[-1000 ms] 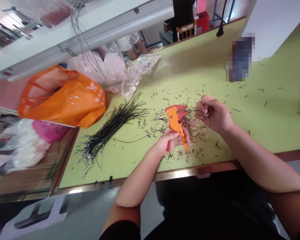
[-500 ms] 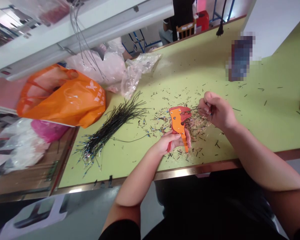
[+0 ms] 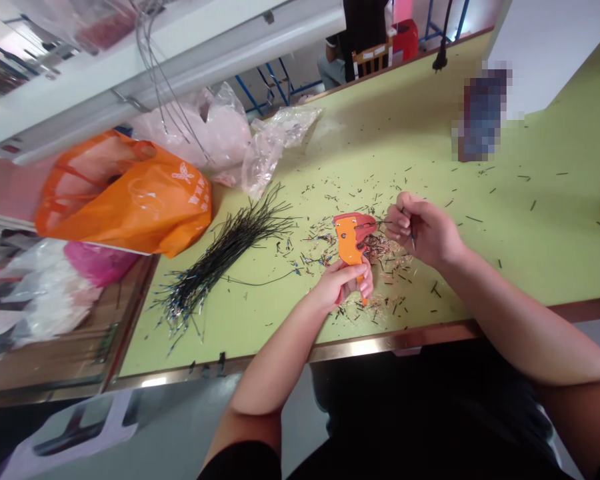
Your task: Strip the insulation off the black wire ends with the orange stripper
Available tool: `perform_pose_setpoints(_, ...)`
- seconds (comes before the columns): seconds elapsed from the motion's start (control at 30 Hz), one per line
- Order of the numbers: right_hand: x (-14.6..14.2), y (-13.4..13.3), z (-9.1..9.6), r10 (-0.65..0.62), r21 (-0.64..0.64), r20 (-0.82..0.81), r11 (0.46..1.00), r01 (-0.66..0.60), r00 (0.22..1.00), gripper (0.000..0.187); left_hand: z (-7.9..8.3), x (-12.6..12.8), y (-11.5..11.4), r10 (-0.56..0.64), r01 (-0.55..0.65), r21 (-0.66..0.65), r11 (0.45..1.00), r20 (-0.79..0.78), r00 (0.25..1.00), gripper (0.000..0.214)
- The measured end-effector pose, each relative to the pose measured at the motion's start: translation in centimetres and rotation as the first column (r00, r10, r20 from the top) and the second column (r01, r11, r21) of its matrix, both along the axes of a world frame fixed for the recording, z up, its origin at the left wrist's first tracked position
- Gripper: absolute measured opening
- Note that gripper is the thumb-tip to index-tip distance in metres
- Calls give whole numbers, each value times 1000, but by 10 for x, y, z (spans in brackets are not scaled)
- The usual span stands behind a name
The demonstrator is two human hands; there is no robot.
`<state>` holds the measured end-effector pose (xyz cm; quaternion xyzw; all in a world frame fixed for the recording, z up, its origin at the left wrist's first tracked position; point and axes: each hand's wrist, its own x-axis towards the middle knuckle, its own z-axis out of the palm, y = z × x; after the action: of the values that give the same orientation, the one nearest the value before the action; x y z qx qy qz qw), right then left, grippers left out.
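Orange tool (image 3: 349, 243), held above clippings (image 3: 387, 257), now squeezed tighter than half a second ago; left hand (image 3: 349, 281) fingers curled firmly round it. Right hand (image 3: 423, 227), at the tool's 3 o'clock, pinches black wire (image 3: 382, 222) leading to it, judged clamped. Wire bundle (image 3: 225, 250) unchanged, 9 o'clock.

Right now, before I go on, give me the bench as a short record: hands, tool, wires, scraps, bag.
Left hand: closed around the handles of the stripper
Right hand: holding a black wire that reaches the stripper's jaws
Bundle: black wires, many blue-tipped, lying left of the stripper
Scraps: scattered on the table around the stripper
Orange bag: beyond the bundle
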<state>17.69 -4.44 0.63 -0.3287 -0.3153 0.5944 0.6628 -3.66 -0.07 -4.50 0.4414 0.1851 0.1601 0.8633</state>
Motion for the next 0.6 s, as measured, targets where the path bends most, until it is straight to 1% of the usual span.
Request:
perform_pose_setpoints(0.17, -8, 1, -3, 34, -39, -57, 999, -37, 998, 46, 2, 4, -5, 64, -64, 8, 998, -48, 997, 47)
perform_pose_setpoints(0.27, -10, 3, -6, 29, -49, -136, 998, -36, 990, 49, 0, 5, -7, 93, -94, -6, 996, -81, 992, 55)
perform_pose_setpoints(0.37, -8, 5, -9, 28, -65, -193, 997, -42, 981, 52, -1, 6, -7, 108, -110, -21, 994, -63, 992, 55)
perform_pose_setpoints(0.53, -9, 5, -5, 8, -65, -218, 998, -23, 976, 54, 3, 6, -9, 36, -26, -140, 990, 65, 997, 46)
perform_pose_setpoints(0.6, -8, 3, 0, 10, -58, -214, 998, -23, 977, 54, 8, 4, -9, 7, 9, -161, 987, 100, 995, 45)
